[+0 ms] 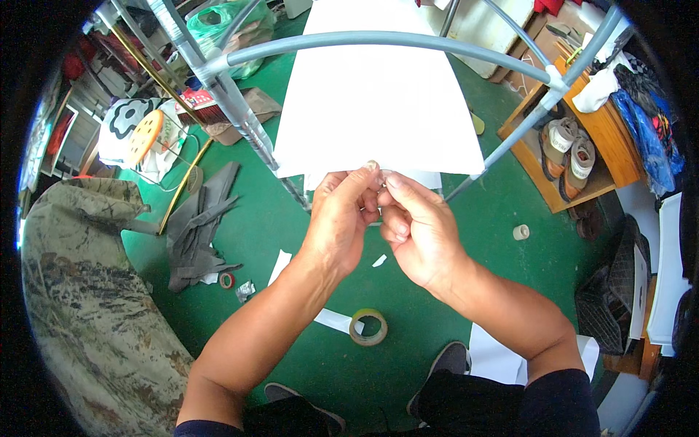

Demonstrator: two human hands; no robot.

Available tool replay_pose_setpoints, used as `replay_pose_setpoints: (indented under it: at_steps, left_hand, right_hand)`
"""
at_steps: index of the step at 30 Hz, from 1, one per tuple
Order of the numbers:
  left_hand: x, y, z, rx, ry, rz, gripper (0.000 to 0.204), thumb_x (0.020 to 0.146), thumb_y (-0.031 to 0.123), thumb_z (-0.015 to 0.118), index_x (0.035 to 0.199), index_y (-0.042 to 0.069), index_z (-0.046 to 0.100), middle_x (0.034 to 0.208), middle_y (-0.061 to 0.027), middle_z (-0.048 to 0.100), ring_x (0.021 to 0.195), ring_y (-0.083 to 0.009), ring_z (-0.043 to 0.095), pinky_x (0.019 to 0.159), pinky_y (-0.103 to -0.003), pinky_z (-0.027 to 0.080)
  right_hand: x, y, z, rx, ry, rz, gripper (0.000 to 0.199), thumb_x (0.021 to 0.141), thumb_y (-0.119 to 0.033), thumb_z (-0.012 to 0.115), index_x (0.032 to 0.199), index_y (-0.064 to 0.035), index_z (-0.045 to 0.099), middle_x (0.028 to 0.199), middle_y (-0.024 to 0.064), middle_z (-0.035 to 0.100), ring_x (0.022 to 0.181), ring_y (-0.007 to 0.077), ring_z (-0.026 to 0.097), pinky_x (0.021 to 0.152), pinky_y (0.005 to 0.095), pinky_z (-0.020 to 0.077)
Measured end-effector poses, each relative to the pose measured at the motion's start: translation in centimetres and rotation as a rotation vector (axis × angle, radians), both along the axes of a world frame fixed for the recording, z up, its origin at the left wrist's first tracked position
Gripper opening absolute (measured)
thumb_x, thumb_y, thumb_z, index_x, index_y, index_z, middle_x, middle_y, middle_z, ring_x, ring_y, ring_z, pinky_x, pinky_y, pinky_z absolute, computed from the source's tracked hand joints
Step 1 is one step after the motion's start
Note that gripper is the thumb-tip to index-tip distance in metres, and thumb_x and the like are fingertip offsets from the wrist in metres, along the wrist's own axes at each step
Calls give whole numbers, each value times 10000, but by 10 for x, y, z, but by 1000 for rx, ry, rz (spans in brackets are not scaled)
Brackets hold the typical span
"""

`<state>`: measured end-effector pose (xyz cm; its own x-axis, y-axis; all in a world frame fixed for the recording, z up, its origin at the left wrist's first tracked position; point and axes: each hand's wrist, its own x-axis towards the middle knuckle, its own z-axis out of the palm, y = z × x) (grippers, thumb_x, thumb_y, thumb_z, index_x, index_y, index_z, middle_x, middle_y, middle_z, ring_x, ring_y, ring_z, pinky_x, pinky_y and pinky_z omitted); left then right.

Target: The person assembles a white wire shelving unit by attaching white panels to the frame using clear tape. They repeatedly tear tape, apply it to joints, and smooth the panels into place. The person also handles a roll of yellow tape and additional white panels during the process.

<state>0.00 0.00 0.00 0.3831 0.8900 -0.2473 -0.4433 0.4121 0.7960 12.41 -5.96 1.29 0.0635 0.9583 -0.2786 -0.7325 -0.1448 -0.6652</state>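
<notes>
1. The main thing here is a big white paper sheet (378, 95), plain and smooth, wider at the near edge than the far one. It's draped over a frame of grey plastic pipes (364, 40) and hangs down toward the person.
2. Both hands meet at the sheet's near edge, right in the middle. The left hand (338, 218) has thumb and forefinger pinched together at that edge, other fingers curled in. The right hand (415, 229) pinches right beside it, fingertips touching the left's. Whatever tiny bit sits between them, can't really tell.
3. A second white strip peeks out just under the sheet's edge, behind the fingers.
4. Below the hands, on the green floor (277, 218), lies a roll of clear tape (368, 327) on a white paper strip, plus a few small paper scraps near it.
5. Further left there's a pile of grey offcuts (196, 226) with a small red tape roll (227, 280) next to it, and camouflage fabric (87, 306) at the edge.
6. Off to the right, a small pale tape roll (520, 232) and a wooden shelf with shoes (571, 156).
</notes>
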Motion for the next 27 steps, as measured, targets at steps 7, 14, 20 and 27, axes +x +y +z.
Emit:
replay_pose_setpoints:
  at_steps: [7, 14, 20, 27]
  left_hand:
    - [10, 3, 7, 40, 51, -21, 281, 973, 268, 637, 790, 55, 650, 704, -65, 653, 620, -163, 601, 628, -326, 483]
    - [18, 0, 13, 12, 54, 39, 277, 949, 221, 658, 748, 31, 643, 672, -81, 644, 553, -180, 586, 555, -328, 468]
    - [16, -2, 12, -19, 41, 33, 235, 940, 204, 662, 759, 54, 649, 666, -61, 635, 552, -171, 584, 548, -328, 474]
    - [17, -2, 13, 11, 49, 56, 231, 951, 187, 664, 753, 69, 646, 692, -39, 635, 600, -143, 586, 591, -323, 481]
  right_hand:
    - [3, 4, -3, 22, 9, -3, 221, 1026, -224, 625, 1123, -39, 697, 851, -10, 645, 577, 40, 428, 503, 212, 337]
    - [2, 3, -7, 34, 7, 5, 202, 1019, -217, 630, 1096, -44, 701, 864, -5, 649, 580, 46, 434, 503, 219, 336]
    - [0, 3, -9, -5, -23, -5, 189, 1003, -200, 646, 1085, -40, 706, 867, -4, 650, 580, 49, 438, 503, 225, 335]
    - [0, 3, -12, -15, -8, -5, 183, 997, -189, 656, 1089, -38, 704, 870, 1, 652, 579, 48, 448, 504, 220, 338]
